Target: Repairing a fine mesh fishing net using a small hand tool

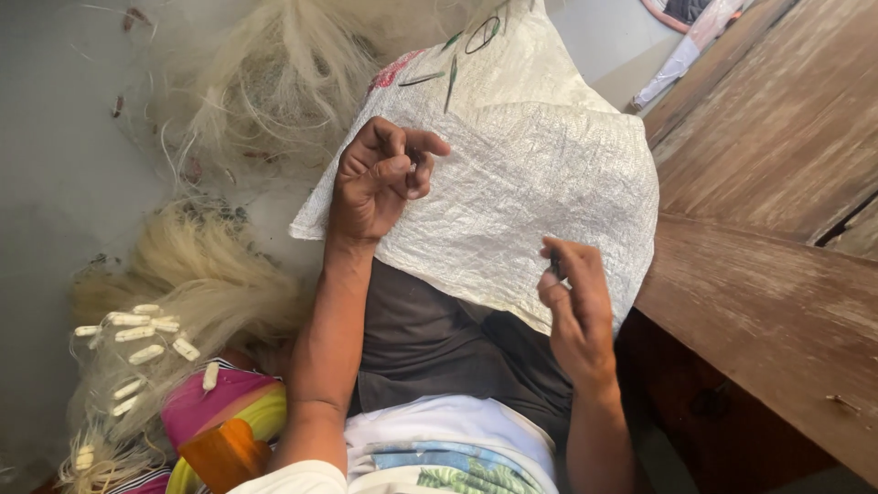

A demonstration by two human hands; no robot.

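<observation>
The person sits with a white woven sack (512, 192) spread over the lap, and both hands work just above it. The left hand (380, 178) is raised over the sack's left edge, its fingers (402, 155) curled in together, thumb and forefinger pinched as if on a thread too fine to make out. The right hand (576, 306) hovers over the sack's near right part, its fingers clamped on a small dark tool (554, 265), slim and upright, of which only the tip shows above the thumb. The two hands are well apart, with bare sack between them.

At the far end of the sack lie a few slim green needle-shaped pieces (452, 78) and a thin dark loop (482, 35). To the left, on the pale floor (55, 165), fine pale fishing net (274, 82) is heaped in tangled bundles, one far and one nearer by the left forearm. Small white floats (137, 331) are strung along the near bundle. Near the left elbow sits a fold of striped cloth (224, 416) in pink, yellow and orange. To the right runs a worn brown wooden counter (777, 274), its boards just beside the sack's right edge. The person wears dark shorts (439, 348) and a white printed shirt (439, 448).
</observation>
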